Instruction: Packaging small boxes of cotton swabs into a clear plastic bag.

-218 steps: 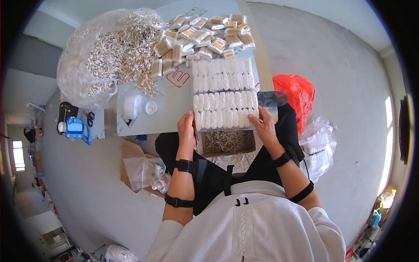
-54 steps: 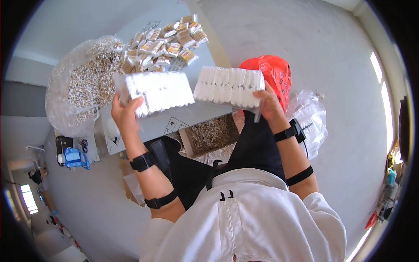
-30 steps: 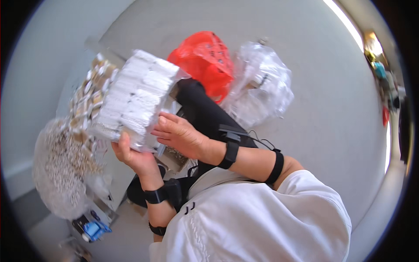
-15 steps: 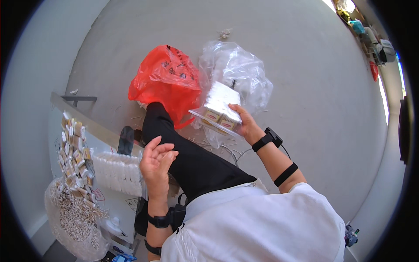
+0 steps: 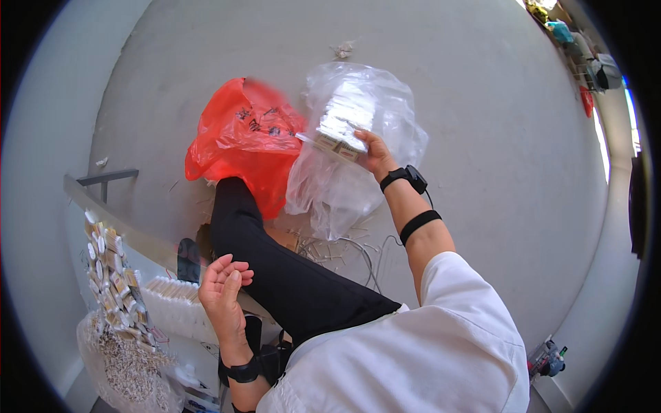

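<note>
My right hand (image 5: 375,153) grips the near end of a pack of cotton swabs (image 5: 344,113), a shiny white stack with labelled ends. It is held over a large clear plastic bag (image 5: 396,117); whether the pack is inside the bag's mouth I cannot tell. Above my thigh, beside the table, my left hand (image 5: 224,292) hangs palm up with loosely bent fingers and nothing in it. Near that hand, a row of white swab packs (image 5: 175,306) lies on the table (image 5: 162,251). A red plastic bag (image 5: 237,134) stands left of the clear one.
Small swab packets (image 5: 113,275) are heaped on the table's left side, beside a clear bag of loose swabs (image 5: 134,375). Stray swabs and a cable (image 5: 368,255) lie on the floor by my leg. A crumpled scrap (image 5: 342,49) sits beyond the bags. Shelved items line the far right.
My right hand has carried the swab pack forward, further over the clear bag. My left hand has drawn back toward the lower left, still unfilled. The whole view has shifted slightly.
</note>
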`<move>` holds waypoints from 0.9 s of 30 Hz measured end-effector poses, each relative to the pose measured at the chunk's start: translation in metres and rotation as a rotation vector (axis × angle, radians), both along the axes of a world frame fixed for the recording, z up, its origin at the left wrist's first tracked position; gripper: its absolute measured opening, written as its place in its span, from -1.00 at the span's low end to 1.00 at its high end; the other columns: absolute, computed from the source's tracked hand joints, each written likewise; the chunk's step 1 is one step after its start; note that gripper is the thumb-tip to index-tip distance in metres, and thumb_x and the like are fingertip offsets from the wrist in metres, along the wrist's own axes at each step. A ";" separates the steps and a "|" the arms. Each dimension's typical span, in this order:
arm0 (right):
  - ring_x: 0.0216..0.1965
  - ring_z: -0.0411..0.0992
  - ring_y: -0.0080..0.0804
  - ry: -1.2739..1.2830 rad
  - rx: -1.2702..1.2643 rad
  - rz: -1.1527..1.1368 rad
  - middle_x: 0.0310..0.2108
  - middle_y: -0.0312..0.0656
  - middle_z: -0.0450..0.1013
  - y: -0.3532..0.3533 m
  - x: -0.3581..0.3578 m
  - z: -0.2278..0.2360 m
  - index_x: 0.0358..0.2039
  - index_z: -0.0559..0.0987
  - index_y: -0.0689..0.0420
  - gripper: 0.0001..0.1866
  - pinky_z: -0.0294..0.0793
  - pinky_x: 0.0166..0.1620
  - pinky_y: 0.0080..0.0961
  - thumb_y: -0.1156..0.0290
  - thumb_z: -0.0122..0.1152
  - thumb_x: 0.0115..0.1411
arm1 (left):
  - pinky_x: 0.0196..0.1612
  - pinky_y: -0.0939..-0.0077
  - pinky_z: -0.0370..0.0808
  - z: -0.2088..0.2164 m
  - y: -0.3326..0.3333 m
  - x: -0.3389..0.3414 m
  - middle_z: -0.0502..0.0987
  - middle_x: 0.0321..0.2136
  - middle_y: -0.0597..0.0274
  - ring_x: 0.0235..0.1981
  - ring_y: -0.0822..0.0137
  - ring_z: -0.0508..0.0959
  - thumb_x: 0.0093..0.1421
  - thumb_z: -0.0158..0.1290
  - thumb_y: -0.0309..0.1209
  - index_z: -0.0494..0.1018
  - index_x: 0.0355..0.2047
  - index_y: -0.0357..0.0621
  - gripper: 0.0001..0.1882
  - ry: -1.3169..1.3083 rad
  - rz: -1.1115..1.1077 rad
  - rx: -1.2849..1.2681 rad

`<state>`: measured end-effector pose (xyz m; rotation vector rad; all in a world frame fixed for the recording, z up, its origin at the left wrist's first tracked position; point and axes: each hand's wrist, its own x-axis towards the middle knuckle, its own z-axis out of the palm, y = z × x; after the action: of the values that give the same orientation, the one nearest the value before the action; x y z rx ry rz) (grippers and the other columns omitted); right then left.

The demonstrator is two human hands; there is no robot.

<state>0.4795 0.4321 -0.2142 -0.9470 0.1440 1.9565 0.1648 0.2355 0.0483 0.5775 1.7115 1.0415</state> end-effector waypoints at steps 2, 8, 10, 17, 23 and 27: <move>0.02 0.38 -0.08 0.054 -0.048 0.003 0.00 -0.08 0.44 0.004 -0.011 -0.015 0.04 0.43 0.18 -0.47 0.29 0.17 -0.08 0.50 0.21 -0.02 | -0.22 0.52 0.58 -0.004 0.000 -0.003 0.59 -0.30 0.05 -0.35 0.33 0.61 0.20 0.04 -0.55 0.40 -0.05 -0.34 -0.71 -0.037 0.015 -0.013; -0.04 0.37 -0.26 -0.316 0.010 -0.217 -0.14 -0.23 0.46 0.014 0.002 -0.062 -0.10 0.50 0.07 -0.54 0.30 0.09 -0.13 0.48 0.26 -0.12 | -0.22 0.52 0.58 -0.006 0.002 0.001 0.59 -0.31 0.05 -0.36 0.33 0.61 0.21 0.03 -0.55 0.42 -0.08 -0.35 -0.74 -0.026 -0.014 -0.070; -0.06 0.39 -0.28 -0.456 -0.021 -0.239 -0.15 -0.21 0.46 0.019 0.022 -0.055 -0.12 0.49 0.10 -0.53 0.33 0.07 -0.20 0.50 0.26 -0.14 | -0.23 0.52 0.58 -0.006 -0.003 -0.005 0.59 -0.31 0.05 -0.36 0.33 0.61 0.21 0.03 -0.55 0.42 -0.08 -0.35 -0.74 -0.006 0.002 -0.067; -0.03 0.40 -0.20 -0.583 -0.090 0.195 -0.09 -0.13 0.47 0.003 0.151 -0.019 0.00 0.46 0.20 -0.45 0.32 0.13 -0.24 0.46 0.23 -0.10 | -0.24 0.51 0.57 -0.010 -0.006 -0.022 0.58 -0.31 0.04 -0.36 0.33 0.60 0.24 0.01 -0.54 0.40 -0.06 -0.37 -0.74 0.010 0.077 -0.033; -0.03 0.42 -0.21 -0.483 -0.086 0.210 -0.10 -0.10 0.47 -0.008 0.150 -0.027 -0.04 0.48 0.25 -0.49 0.35 0.13 -0.28 0.54 0.18 -0.11 | -0.25 0.52 0.56 -0.009 -0.001 -0.026 0.58 -0.32 0.05 -0.37 0.34 0.59 0.25 -0.01 -0.53 0.40 -0.07 -0.37 -0.75 0.011 0.105 -0.033; -0.04 0.42 -0.23 -0.397 0.086 0.001 -0.08 -0.14 0.47 0.006 0.108 -0.032 -0.01 0.46 0.22 -0.49 0.35 0.12 -0.31 0.56 0.16 -0.06 | -0.26 0.53 0.56 -0.008 -0.003 -0.026 0.58 -0.32 0.04 -0.37 0.34 0.59 0.25 0.00 -0.52 0.40 -0.08 -0.37 -0.75 0.053 0.103 -0.065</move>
<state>0.5875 0.4385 -0.2459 -1.2543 -0.1666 1.7228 0.1384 0.2322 0.0402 0.4834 1.8309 1.0469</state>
